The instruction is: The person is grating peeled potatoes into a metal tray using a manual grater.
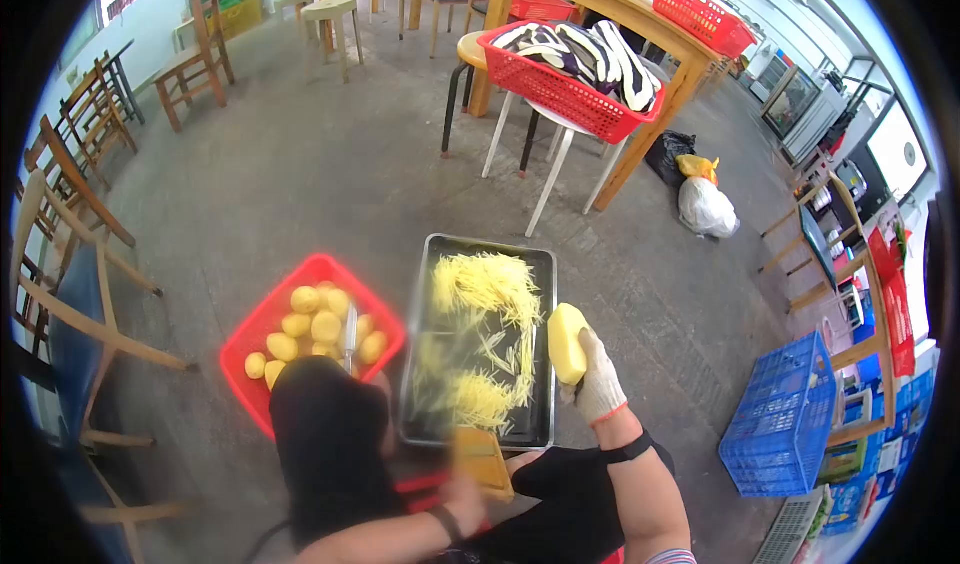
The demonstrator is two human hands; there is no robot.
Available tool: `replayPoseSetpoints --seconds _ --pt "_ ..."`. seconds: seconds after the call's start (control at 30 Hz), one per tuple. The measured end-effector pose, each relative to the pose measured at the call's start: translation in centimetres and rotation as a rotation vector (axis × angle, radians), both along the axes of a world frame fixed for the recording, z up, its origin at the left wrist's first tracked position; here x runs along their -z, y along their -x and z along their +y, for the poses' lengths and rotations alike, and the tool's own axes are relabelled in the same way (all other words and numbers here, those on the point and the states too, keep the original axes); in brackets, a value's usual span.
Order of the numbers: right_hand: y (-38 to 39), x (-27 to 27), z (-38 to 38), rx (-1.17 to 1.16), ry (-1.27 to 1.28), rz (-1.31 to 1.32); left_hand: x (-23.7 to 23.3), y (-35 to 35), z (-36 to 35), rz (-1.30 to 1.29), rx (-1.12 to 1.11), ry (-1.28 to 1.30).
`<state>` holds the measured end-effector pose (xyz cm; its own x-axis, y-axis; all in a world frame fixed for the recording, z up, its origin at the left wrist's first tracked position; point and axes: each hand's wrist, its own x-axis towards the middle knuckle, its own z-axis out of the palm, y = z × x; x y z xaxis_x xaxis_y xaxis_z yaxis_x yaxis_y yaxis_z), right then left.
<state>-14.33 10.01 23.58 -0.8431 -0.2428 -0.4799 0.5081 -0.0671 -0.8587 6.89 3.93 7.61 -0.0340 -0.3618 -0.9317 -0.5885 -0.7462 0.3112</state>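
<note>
My right hand (pixel 602 382), in a white knit glove, is closed around a large peeled potato (pixel 567 344) just right of the metal tray. My left hand (pixel 464 499), bare and blurred by motion, grips a yellow board that looks like a grater (pixel 484 464) near the tray's front edge. In the metal tray (pixel 546 384) lie two heaps of thin potato shreds (pixel 485 282), one at the back and one at the front. A pale smear over the tray's left side is too blurred to make out.
Left of the tray, a red basket (pixel 240 342) holds several peeled potatoes (pixel 326 326) and a knife-like tool (pixel 351 336). Ahead, a red basket of sliced eggplant (pixel 575 59) rests on a stool. A blue crate (pixel 780 419) stands right; bags (pixel 706 207) lie beyond.
</note>
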Motion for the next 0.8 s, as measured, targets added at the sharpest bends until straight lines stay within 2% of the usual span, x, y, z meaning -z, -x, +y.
replayPoseSetpoints --seconds 0.03,0.1,0.13,0.37,0.47,0.53,0.57,0.63,0.7,0.77,0.8 --pt "0.0 -0.2 0.0 0.004 0.008 0.002 0.6 0.5 0.3 0.002 0.004 0.008" --pt "-0.1 -0.5 0.1 -0.043 0.028 0.054 3.4 1.1 0.8 -0.154 -0.073 0.084" --pt "-0.2 -0.4 0.2 -0.035 0.031 0.055 4.3 0.7 0.6 -0.167 0.041 0.098" --pt "0.0 -0.3 0.9 -0.007 0.031 0.005 7.8 1.4 -0.1 -0.096 -0.015 0.152" --pt "0.2 -0.7 1.5 -0.046 0.036 0.002 11.3 2.0 -0.9 -0.053 -0.014 0.162" --pt "0.2 -1.3 1.6 -0.086 0.052 0.014 14.4 2.9 -1.7 0.084 0.464 0.356" --pt "0.0 -1.7 1.2 -0.04 0.06 0.01 16.1 4.5 -2.3 0.09 0.468 0.355" --pt "0.1 -1.8 0.8 0.013 0.069 0.012 18.9 8.1 -3.3 0.444 0.048 0.528" --pt "0.1 -1.7 1.0 0.025 0.109 0.034 6.5 14.7 -5.7 0.013 0.04 0.374" --pt "0.5 -1.7 1.1 0.053 0.073 0.042 26.2 18.5 -7.2 0.338 0.311 0.807" --pt "0.6 -1.8 1.3 0.057 0.076 0.021 15.9 18.7 -7.8 0.52 0.082 0.446"
